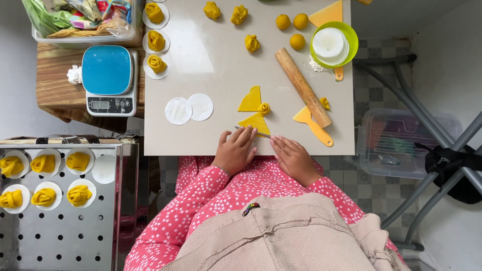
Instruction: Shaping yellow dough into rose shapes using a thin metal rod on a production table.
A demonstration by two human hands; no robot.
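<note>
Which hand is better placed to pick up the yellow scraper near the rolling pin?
Probably the right hand. It rests at the table edge, nearer the yellow scraper beside the rolling pin. The left hand lies against the dough triangle, farther away.

rolling pin (303,87): matt wood | steamer tray (60,231): shiny perforated metal | scraper (314,124): smooth plastic | dough (255,122): matt, soft

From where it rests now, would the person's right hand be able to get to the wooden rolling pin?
Probably yes. The right hand lies at the board's near edge, and the rolling pin lies just beyond it. Only a yellow scraper sits between them, low and flat.
</note>
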